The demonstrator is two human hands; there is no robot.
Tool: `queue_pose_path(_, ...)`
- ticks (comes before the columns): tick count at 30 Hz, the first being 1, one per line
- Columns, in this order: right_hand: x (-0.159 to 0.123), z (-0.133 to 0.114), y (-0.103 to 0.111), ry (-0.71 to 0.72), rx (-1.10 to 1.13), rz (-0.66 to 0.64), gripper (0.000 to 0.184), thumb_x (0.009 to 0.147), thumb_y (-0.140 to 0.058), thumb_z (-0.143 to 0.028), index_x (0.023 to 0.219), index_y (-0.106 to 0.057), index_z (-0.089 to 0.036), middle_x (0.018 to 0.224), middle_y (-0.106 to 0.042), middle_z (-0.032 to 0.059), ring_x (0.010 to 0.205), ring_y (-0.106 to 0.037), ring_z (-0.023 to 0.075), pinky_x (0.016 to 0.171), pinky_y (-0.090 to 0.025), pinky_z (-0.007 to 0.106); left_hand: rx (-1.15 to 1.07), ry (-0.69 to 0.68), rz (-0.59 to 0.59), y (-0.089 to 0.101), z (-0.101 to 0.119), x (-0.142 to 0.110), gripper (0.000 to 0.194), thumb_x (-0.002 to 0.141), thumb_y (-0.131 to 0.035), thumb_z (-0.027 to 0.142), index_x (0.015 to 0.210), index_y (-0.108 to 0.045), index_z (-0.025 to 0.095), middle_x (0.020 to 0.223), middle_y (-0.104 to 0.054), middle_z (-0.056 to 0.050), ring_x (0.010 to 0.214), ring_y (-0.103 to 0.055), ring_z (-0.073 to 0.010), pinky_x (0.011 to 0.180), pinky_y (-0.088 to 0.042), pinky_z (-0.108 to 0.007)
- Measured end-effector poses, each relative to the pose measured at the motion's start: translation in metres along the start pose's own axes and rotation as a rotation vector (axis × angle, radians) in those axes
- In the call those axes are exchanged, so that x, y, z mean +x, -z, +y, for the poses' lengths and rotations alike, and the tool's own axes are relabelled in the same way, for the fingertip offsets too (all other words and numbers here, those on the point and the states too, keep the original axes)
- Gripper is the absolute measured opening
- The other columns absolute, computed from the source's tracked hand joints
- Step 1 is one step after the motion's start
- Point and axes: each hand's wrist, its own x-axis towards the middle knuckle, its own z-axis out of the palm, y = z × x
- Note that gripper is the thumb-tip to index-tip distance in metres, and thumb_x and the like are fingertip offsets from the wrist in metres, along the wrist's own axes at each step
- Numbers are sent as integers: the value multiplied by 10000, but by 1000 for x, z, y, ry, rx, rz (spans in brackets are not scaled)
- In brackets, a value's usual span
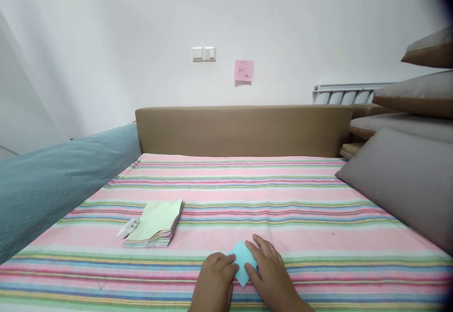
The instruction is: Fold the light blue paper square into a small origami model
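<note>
A small light-blue sheet of folded paper (243,261) lies on the striped cover, turned with one corner towards me. My left hand (216,278) grips its left side, thumb and forefinger together at the edge and the other fingers curled. From the right, my right hand (269,270) holds the paper's right edge between forefinger and thumb, its other fingers stretched forward over the cloth. The hands hide both side corners of the paper.
A stack of coloured paper (157,222), pale green on top, lies on the striped cover (304,194) to the left. A small white device (128,228) touches the stack. Grey cushions (403,175) are piled at right; a blue-covered armrest (71,175) borders the left, a brown backrest (244,130) the far side.
</note>
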Motion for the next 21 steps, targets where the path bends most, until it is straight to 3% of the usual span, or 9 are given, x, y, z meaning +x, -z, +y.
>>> queue_pose_path(5,0,-11,5,117,8,-33,351,874,-397,-281,1169,-575,-345,1387,-414,39,1258,-373,256,1008,-327,460,-1,-1,-20,4,2,3,334,705,-459,54,930,-644,218,1007,-677,-43,817,-585,-213,729,-499,-376)
queue_pose_path(16,17,-12,3,-42,12,-56,387,848,-397,-264,1190,-560,-345,1377,-415,64,1226,-396,265,958,-342,462,2,16,-27,0,0,-1,331,718,-463,45,939,-645,211,1016,-678,-35,843,-580,-233,736,-500,-401)
queue_pose_path(21,12,-18,7,34,19,-126,397,831,-422,-260,1188,-551,-375,1418,-359,42,1264,-350,263,973,-308,483,-21,29,-50,1,3,1,338,708,-476,54,955,-639,219,1024,-673,-31,828,-575,-229,734,-498,-408)
